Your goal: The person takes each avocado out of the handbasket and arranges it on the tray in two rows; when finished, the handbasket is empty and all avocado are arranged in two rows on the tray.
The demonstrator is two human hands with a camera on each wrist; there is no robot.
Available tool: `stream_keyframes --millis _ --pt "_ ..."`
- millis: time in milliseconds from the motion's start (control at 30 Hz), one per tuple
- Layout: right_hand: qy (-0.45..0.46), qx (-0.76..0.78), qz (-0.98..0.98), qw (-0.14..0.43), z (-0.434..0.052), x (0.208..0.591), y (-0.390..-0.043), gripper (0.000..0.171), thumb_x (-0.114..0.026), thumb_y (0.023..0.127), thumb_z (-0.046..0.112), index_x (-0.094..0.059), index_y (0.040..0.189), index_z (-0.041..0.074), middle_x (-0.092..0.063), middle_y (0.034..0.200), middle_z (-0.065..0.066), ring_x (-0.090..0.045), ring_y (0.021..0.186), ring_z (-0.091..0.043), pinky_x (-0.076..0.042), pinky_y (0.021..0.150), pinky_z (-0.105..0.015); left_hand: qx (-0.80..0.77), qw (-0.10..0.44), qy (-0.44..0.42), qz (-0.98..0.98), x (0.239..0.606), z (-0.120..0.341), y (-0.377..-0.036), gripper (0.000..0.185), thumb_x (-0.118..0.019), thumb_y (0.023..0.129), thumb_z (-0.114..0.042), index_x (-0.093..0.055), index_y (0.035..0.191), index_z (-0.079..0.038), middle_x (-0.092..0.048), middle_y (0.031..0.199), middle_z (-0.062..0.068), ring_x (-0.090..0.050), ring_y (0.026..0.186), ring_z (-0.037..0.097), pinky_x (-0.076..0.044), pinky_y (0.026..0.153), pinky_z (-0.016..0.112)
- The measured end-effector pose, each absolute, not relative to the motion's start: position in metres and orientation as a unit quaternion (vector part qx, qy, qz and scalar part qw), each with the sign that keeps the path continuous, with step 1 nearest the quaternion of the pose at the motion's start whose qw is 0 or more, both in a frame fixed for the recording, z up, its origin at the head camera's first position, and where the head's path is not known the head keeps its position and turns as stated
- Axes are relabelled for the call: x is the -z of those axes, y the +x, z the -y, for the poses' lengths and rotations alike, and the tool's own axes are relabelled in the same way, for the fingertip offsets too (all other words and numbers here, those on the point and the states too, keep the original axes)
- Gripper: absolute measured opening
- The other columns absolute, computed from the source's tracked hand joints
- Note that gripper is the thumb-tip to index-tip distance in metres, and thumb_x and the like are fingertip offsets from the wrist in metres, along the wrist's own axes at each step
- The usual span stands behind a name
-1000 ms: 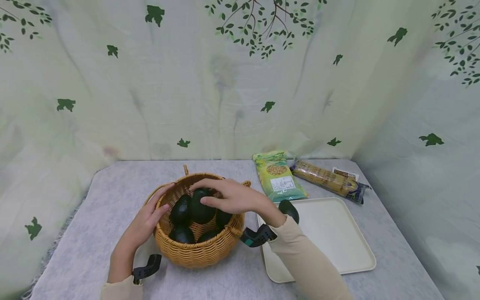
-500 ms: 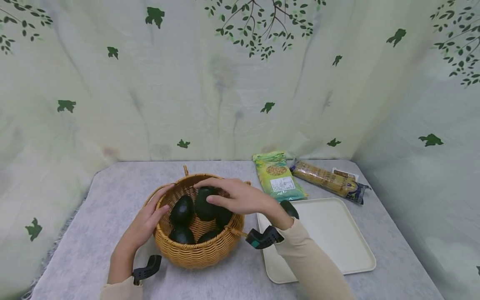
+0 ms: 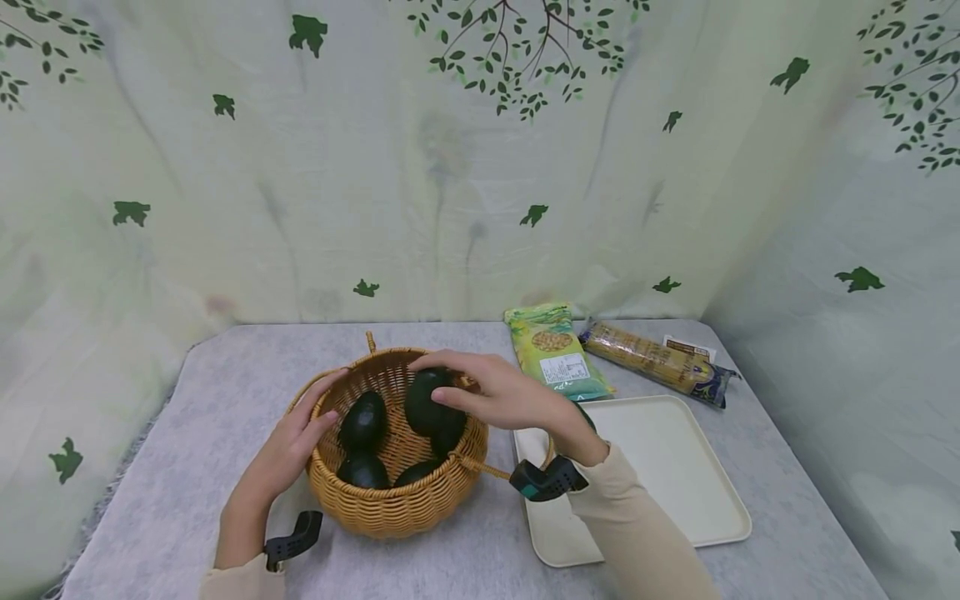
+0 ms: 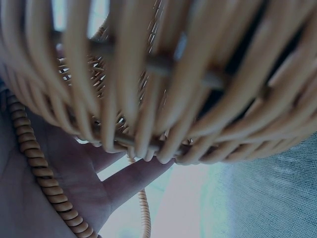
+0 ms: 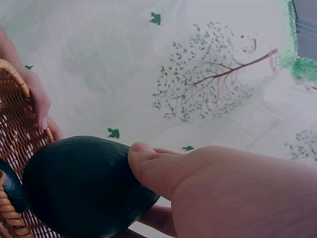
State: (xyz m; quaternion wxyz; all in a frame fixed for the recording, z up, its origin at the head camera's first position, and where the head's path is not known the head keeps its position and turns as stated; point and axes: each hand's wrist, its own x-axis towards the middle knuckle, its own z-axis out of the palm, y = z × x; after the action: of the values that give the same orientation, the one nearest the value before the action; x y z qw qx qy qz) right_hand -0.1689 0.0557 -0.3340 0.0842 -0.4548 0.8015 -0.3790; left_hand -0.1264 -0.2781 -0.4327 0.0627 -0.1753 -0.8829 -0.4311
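In the head view, my right hand (image 3: 498, 390) holds a dark green avocado (image 3: 426, 400) over the right side of a round wicker basket (image 3: 397, 510). The right wrist view has the thumb on top of this avocado (image 5: 84, 186), with fingers beneath, partly hidden. My left hand (image 3: 294, 442) grips the basket's left rim, its thumb over the edge. From the left wrist, the left fingers (image 4: 133, 181) lie against the outer weave and a coiled handle (image 4: 44, 173) crosses the palm. Several more avocados (image 3: 363, 422) lie in the basket.
Right of the basket lies a cream tray (image 3: 660, 467); a dark green avocado (image 3: 587, 416) there is mostly hidden behind my right wrist. Behind the tray are a green and yellow bag (image 3: 557, 354) and a long clear pack (image 3: 652, 360) of yellowish contents. A printed curtain hangs behind.
My right hand has moved right, carrying the avocado from the middle of the basket toward its right rim. The right wrist now covers most of the tray's avocado. My left hand stays put.
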Motion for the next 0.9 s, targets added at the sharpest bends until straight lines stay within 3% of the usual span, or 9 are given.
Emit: stream_keyframes --millis 67,233,433,900 --pt "-0.455 0.387 -0.798 0.084 -0.058 0.334 -0.168 0.041 -0.053 0.109 0.026 -0.053 0.15 0.019 -0.059 0.146 0.0 -0.062 0.115 -0.01 -0.053 0.093 -0.033 0.431 0.063 -0.175 0.883 0.432 0.278 -0.126 0.057 -0.047 0.109 -0.015 -0.031 0.163 -0.026 -0.036 0.163 0.011 -0.044 0.14 0.045 -0.041 0.102 0.075" --pt "-0.445 0.407 -0.792 0.095 -0.066 0.336 -0.166 0.041 -0.053 0.109 0.026 -0.052 0.15 0.02 -0.06 0.144 -0.001 -0.065 0.113 -0.011 -0.056 0.094 -0.035 0.432 0.062 -0.174 0.883 0.432 0.278 -0.127 0.056 -0.047 0.109 -0.015 -0.032 0.162 -0.026 -0.036 0.163 0.011 -0.044 0.14 0.045 -0.04 0.103 0.075" --pt "-0.435 0.423 -0.789 0.1 -0.077 0.339 -0.163 0.043 -0.052 0.109 0.026 -0.05 0.152 0.02 -0.053 0.153 0.0 -0.059 0.131 -0.016 -0.052 0.104 -0.039 0.432 0.063 -0.174 0.883 0.433 0.278 -0.127 0.056 -0.047 0.109 -0.015 -0.032 0.162 -0.026 -0.036 0.163 0.011 -0.044 0.14 0.045 -0.04 0.102 0.076" --pt "-0.402 0.435 -0.802 0.078 -0.102 0.334 -0.158 0.044 -0.055 0.108 0.024 -0.051 0.152 0.023 -0.056 0.149 0.001 -0.059 0.131 -0.019 -0.057 0.097 -0.036 0.433 0.063 -0.176 0.882 0.432 0.278 -0.127 0.057 -0.047 0.109 -0.015 -0.032 0.162 -0.025 -0.036 0.163 0.011 -0.044 0.14 0.045 -0.04 0.103 0.075"
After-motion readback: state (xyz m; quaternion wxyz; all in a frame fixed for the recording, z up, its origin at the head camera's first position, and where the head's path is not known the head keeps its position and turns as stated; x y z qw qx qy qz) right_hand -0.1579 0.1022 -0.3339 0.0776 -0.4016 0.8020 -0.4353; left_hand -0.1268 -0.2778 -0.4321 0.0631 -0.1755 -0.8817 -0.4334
